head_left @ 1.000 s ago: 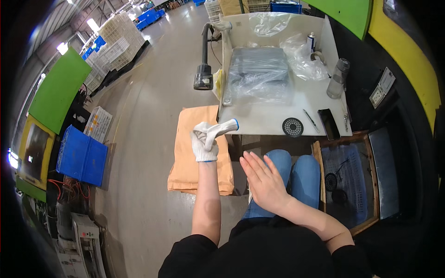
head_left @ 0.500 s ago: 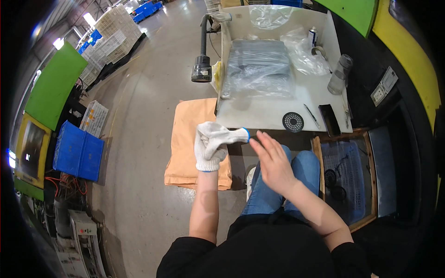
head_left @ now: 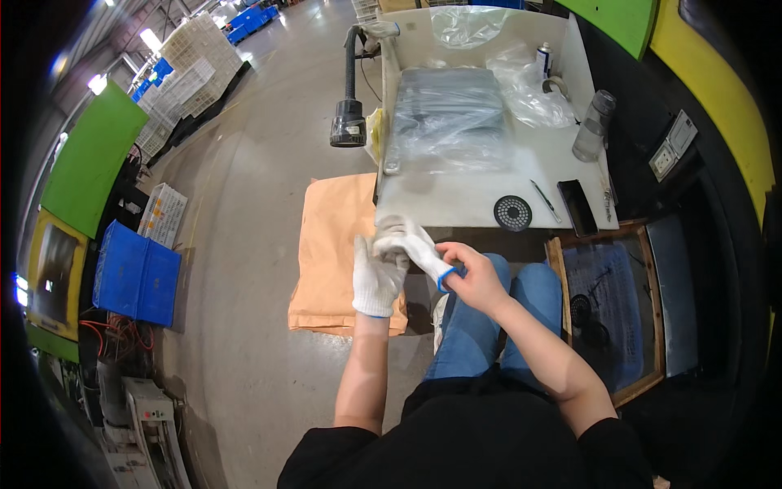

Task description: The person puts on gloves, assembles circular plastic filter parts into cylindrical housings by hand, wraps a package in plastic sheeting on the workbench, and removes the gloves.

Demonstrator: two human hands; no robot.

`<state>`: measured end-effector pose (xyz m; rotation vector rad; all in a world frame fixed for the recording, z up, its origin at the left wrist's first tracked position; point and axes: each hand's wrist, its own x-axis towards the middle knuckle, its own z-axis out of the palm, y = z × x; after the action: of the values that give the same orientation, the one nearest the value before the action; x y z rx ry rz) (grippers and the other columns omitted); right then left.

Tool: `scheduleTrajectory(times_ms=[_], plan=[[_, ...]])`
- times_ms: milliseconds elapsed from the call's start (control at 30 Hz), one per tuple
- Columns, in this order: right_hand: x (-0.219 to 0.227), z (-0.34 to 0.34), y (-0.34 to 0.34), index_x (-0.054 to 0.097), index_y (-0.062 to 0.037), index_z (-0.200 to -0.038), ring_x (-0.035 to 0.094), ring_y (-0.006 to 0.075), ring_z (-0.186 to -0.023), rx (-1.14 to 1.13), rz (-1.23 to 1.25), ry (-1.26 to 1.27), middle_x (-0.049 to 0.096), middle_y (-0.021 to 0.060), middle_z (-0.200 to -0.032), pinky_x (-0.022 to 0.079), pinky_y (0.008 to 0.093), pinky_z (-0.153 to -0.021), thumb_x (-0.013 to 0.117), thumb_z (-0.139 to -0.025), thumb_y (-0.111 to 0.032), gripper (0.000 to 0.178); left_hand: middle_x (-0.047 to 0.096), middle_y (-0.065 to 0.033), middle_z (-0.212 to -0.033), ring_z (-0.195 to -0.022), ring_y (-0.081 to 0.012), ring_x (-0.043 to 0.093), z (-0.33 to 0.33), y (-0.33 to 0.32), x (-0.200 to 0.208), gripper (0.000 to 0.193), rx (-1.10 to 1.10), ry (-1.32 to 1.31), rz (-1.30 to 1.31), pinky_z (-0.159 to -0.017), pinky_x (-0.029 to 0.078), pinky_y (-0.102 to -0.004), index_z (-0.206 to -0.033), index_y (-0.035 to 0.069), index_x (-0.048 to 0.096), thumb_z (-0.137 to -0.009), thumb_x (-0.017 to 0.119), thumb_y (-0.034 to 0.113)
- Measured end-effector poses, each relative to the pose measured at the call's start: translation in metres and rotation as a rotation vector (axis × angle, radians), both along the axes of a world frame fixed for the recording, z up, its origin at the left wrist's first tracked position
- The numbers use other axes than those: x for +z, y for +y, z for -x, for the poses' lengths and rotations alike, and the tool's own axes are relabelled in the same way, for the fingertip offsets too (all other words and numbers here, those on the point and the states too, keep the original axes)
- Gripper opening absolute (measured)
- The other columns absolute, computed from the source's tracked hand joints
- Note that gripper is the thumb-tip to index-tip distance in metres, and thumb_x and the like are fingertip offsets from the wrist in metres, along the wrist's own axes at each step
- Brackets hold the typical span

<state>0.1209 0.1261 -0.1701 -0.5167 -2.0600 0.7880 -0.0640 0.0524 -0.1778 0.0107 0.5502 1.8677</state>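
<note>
My left hand point(head_left: 377, 281) wears a white knitted glove, and its fingers are closed round a second white glove point(head_left: 418, 247) with a blue-edged cuff. That loose glove lies across to the right, its open end toward my bare right hand point(head_left: 479, 281). My right fingers are bent and pinch at the blue cuff; some fingertips are hidden by it. Both hands are just in front of the white worktable point(head_left: 444, 200), above my knees. On the table's near part lie a round black grille disc point(head_left: 512, 213), a pen-like tool point(head_left: 545, 200) and a black phone point(head_left: 577, 208).
Clear plastic bags point(head_left: 450, 114) cover a stack on the table, beside a bottle point(head_left: 594, 126) and a spray can point(head_left: 544, 60). A flexible black hose with a nozzle point(head_left: 349, 126) hangs at its left. A tan sack point(head_left: 334, 253) is on the floor; a framed blue crate point(head_left: 611, 326) stands right.
My right hand has moved onto the loose glove's cuff, its fingers bending from outstretched. The loose glove has opened out and tilted downward to the right, while my left hand has turned.
</note>
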Motion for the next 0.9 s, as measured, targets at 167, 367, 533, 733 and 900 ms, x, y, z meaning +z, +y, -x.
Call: scheduleTrajectory(times_ms=[167,367,533,733,900], plan=[[-0.023,0.014,0.010,0.049,-0.0029,-0.076,0.051,0.0063,-0.062,0.024,0.715,-0.037,0.058,0.0027,-0.067,0.043,0.0252,-0.057,0.068,-0.079,-0.009,0.020,0.048,-0.0086,-0.116,-0.104,-0.0165,0.049,-0.035,-0.004,0.015,0.054,0.205,1.269,0.598,-0.089,0.044,-0.0304,-0.130,0.004,0.037,-0.088,0.065,0.022],[-0.015,0.020,0.007,0.047,-0.0043,-0.081,0.053,0.0075,-0.061,0.061,0.807,-0.073,0.057,0.0023,-0.068,0.043,0.0251,-0.054,0.058,-0.081,0.000,0.012,0.058,-0.0115,-0.097,-0.086,-0.0226,0.060,-0.051,-0.014,0.013,0.044,-0.074,1.429,0.660,-0.078,0.050,-0.0366,-0.116,0.005,0.048,-0.079,0.067,0.019],[-0.003,0.017,0.010,0.047,-0.0078,-0.081,0.058,0.0142,-0.068,0.183,1.372,0.149,0.059,0.0052,-0.080,0.050,0.0310,-0.063,0.053,-0.083,-0.003,0.008,0.060,-0.0110,-0.094,-0.084,-0.0221,0.062,-0.040,-0.016,-0.019,0.035,-0.112,1.775,0.709,-0.074,0.050,-0.0328,-0.114,0.004,0.048,-0.081,0.059,0.009],[-0.013,0.001,0.016,0.055,-0.0094,-0.101,0.064,0.0240,-0.078,0.379,1.933,0.738,0.063,0.0098,-0.089,0.053,0.0387,-0.071,0.046,-0.091,-0.007,0.014,0.060,-0.0170,-0.106,-0.088,-0.0255,0.064,-0.026,-0.011,-0.001,0.046,-0.338,0.657,0.350,-0.076,0.056,-0.0351,-0.120,-0.001,0.045,-0.075,0.042,-0.009],[-0.007,0.005,0.015,0.046,-0.0134,-0.119,0.065,0.0206,-0.083,0.613,1.751,0.679,0.063,0.0092,-0.091,0.054,0.0361,-0.070,0.046,-0.096,-0.009,0.024,0.064,-0.0186,-0.100,-0.081,-0.0278,0.067,-0.037,-0.015,0.018,0.031,-0.126,-0.097,0.088,-0.061,0.060,-0.0374,-0.124,0.005,0.048,-0.098,0.040,0.019]])
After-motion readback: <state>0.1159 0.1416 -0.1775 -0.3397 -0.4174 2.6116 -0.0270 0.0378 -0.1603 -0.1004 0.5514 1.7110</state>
